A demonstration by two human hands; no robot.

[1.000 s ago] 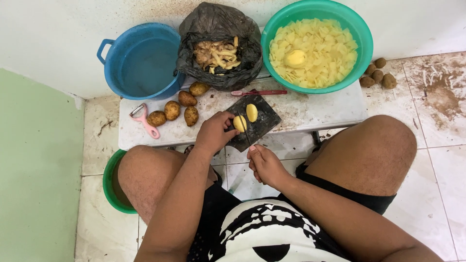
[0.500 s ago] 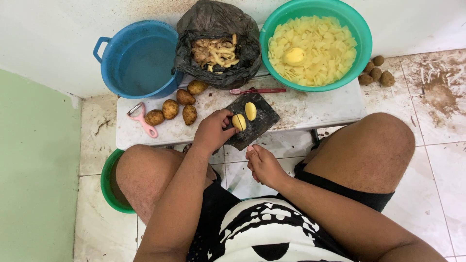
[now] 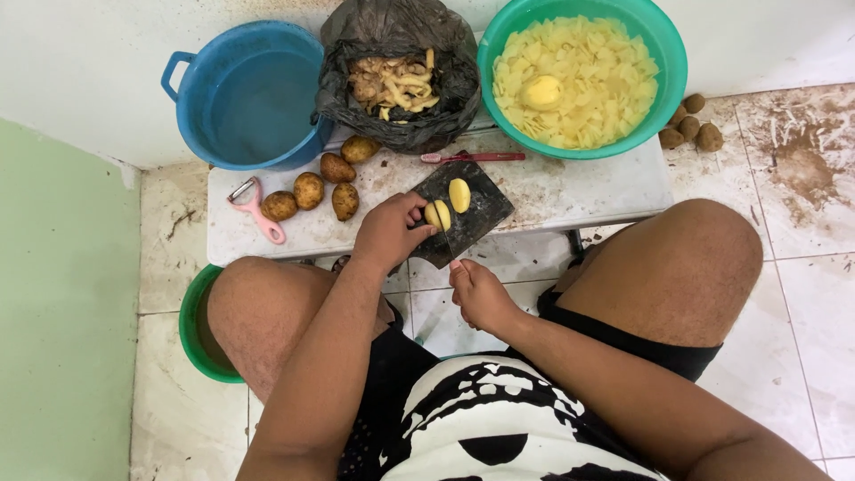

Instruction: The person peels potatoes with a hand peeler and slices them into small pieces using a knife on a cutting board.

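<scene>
Pinching a peeled potato half on the dark board, left hand steadies it while right hand grips a knife.

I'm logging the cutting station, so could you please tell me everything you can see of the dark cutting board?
The dark cutting board is a small, flat, roughly rectangular slab, nearly black and worn-looking; its material is unclear. It lies turned at an angle on the white table, its near corner overhanging the front edge. Two peeled potato halves rest on it: one lies free, the other is steadied by the left hand. The right hand holds a thin knife over this half. A red toothbrush lies just beyond the board.
</scene>
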